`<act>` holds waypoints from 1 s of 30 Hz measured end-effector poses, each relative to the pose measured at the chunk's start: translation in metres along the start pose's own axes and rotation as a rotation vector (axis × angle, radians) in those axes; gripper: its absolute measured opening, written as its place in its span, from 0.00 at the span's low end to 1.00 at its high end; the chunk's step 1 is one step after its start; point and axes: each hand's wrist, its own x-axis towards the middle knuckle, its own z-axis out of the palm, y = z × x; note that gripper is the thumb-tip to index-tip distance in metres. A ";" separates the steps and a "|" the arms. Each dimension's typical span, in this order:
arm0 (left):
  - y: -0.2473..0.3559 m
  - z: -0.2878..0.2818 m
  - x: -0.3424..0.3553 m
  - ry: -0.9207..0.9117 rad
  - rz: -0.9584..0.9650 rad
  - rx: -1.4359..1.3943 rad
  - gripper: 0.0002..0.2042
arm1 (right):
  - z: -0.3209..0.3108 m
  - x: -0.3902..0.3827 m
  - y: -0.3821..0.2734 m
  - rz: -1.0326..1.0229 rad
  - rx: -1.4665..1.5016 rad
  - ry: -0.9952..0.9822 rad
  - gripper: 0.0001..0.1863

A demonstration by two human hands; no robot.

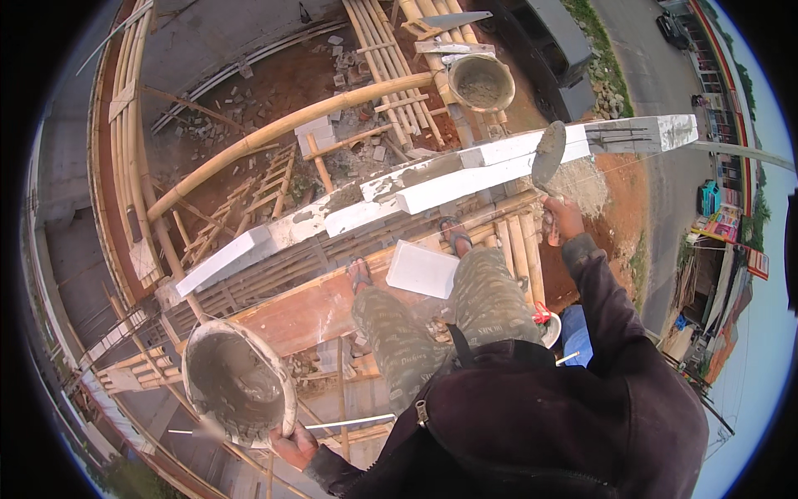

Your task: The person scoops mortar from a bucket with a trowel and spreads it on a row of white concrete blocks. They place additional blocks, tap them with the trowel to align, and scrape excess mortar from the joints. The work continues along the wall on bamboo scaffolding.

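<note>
My left hand [295, 447] is closed on the rim of a round mortar bucket [288, 384] at the lower left. Wet grey mortar coats the inside of this bucket. My right hand [565, 219] grips the handle of a trowel [549, 154], its blade smeared with mortar. The blade is over the white block wall [465, 181], toward its right part; whether it touches cannot be told. Grey mortar patches lie along the wall top, between and beside the blocks. A loose white block [422, 269] rests on the planks by my feet.
I stand high on a bamboo and plank scaffold [291, 312]. A second mortar bucket [509, 83] and a handsaw [457, 20] sit on bamboo poles beyond the wall. A bamboo pole [291, 123] slants across a rubble-strewn drop. A road [665, 91] runs at the right.
</note>
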 end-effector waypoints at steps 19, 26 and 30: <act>0.086 0.328 -0.096 -0.585 0.088 0.483 0.18 | -0.111 -0.070 0.254 0.294 0.853 0.544 0.10; -0.041 0.472 -0.217 -0.870 0.160 0.601 0.16 | -0.146 0.010 0.303 0.330 1.232 0.462 0.08; -0.135 0.521 -0.270 -0.954 0.192 0.753 0.19 | -0.166 0.097 0.327 0.280 1.315 0.414 0.08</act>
